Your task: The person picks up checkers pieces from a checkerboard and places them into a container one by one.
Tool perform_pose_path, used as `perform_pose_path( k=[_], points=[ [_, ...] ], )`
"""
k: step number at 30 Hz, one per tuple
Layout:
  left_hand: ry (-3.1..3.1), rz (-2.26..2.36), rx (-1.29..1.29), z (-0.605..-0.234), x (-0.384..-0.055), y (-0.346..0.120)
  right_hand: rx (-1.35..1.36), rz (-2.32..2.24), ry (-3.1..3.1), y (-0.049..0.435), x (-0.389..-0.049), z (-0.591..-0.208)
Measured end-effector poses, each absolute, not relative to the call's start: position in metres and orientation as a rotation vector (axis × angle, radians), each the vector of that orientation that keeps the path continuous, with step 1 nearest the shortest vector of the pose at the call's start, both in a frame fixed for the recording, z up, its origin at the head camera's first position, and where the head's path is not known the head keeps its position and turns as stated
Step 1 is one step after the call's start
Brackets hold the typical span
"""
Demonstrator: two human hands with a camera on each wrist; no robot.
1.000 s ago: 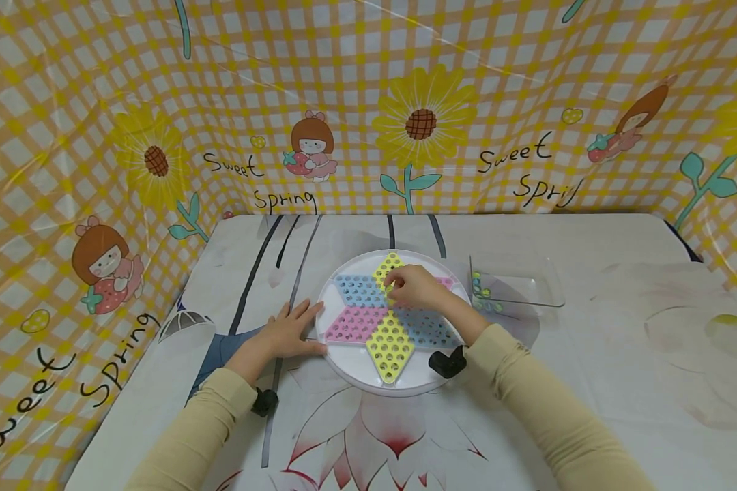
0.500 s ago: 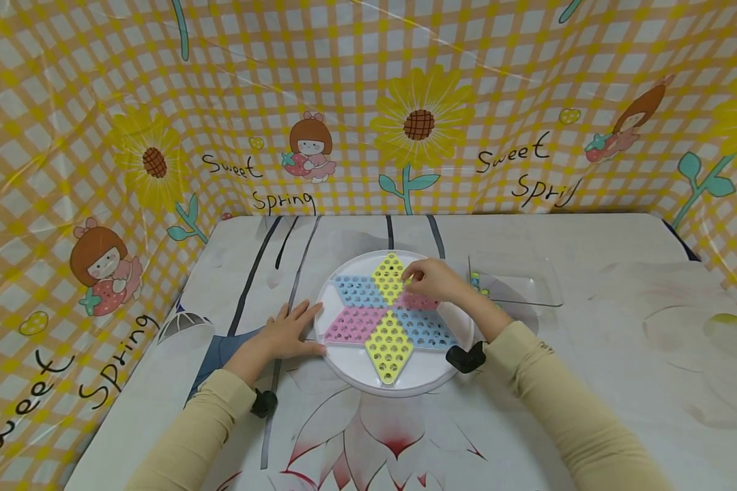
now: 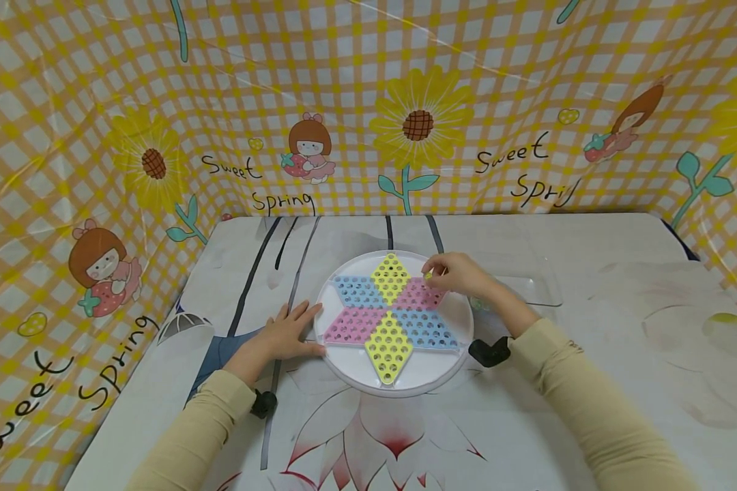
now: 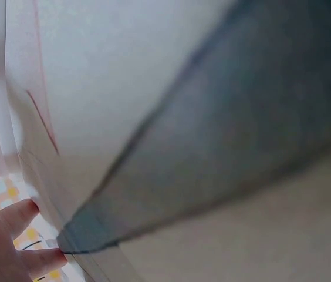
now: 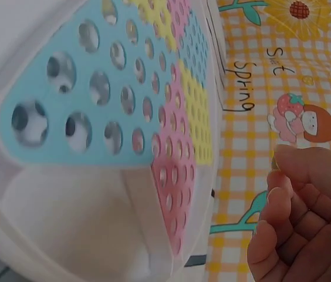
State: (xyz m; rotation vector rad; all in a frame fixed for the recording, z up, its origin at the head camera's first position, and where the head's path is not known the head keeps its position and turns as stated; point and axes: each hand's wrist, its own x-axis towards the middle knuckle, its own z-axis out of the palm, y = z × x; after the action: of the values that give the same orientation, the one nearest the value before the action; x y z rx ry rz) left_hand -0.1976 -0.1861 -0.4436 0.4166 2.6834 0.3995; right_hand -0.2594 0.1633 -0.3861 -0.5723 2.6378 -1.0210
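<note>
A round white Chinese checkers board (image 3: 430,369) lies on the table, with a star of yellow, pink and blue holed sections. My right hand (image 3: 460,275) is above the board's far right part, near the pink section (image 3: 416,293). Its thumb and forefinger pinch a small yellow-green marble (image 3: 428,275), mostly covered by the fingertips. In the right wrist view, the curled fingers (image 5: 280,205) show beside the board, with a sliver of green at the fingertips. My left hand (image 3: 287,334) rests at the board's left rim, fingers spread and straight.
A clear plastic box (image 3: 543,303) stands right of the board, partly behind my right hand; a few greenish marbles (image 3: 479,304) show at its near left. The white table (image 3: 602,354) has a printed flower and dark lines. A yellow checked cloth (image 3: 356,68) hangs behind and at the sides.
My right hand has moved right from the far yellow section, across the pink one, toward the clear box, uncovering the board's middle. My left hand stays at the rim.
</note>
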Motion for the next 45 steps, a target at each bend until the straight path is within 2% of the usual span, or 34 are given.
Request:
perform_pose_path(
  k=[22,45],
  points=[
    [2.674,0.41,0.415,-0.441,-0.196,-0.186,-0.477,-0.963,2.751,0.223,-0.26,-0.373],
    [2.668,0.402,0.417,-0.441,-0.196,-0.185,-0.386,-0.901,2.781,0.284,-0.249,-0.375]
  ],
)
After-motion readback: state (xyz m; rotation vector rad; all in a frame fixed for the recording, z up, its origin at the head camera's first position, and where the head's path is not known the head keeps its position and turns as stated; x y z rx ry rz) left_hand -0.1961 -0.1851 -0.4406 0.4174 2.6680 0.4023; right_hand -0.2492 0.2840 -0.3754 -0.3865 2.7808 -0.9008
